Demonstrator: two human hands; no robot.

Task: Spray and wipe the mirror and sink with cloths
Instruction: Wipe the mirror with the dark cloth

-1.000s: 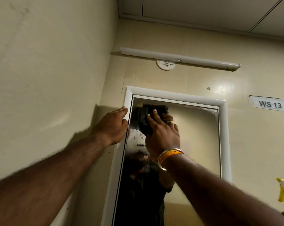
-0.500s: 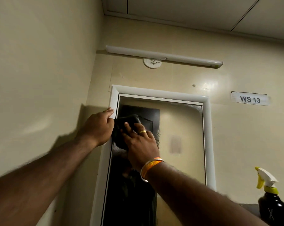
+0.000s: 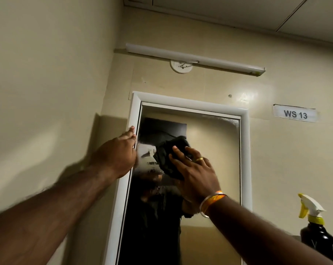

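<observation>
The right hand [image 3: 195,174] is pressing a black cloth [image 3: 171,156] flat against the mirror [image 3: 209,159], fingers extended over the fabric, nothing clenched. The cloth is sitting under the fingertips, in the upper left part of the glass, beside smeared wet streaks. Left of this grip, the left hand [image 3: 117,154] is resting with straight fingers on the white mirror frame [image 3: 135,111]. Down to the right, well apart, a dark spray bottle [image 3: 317,236] is standing upright.

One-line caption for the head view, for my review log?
Right hand presses a crumpled black cloth on the white-framed wall mirror; left hand braces on its frame.
</observation>
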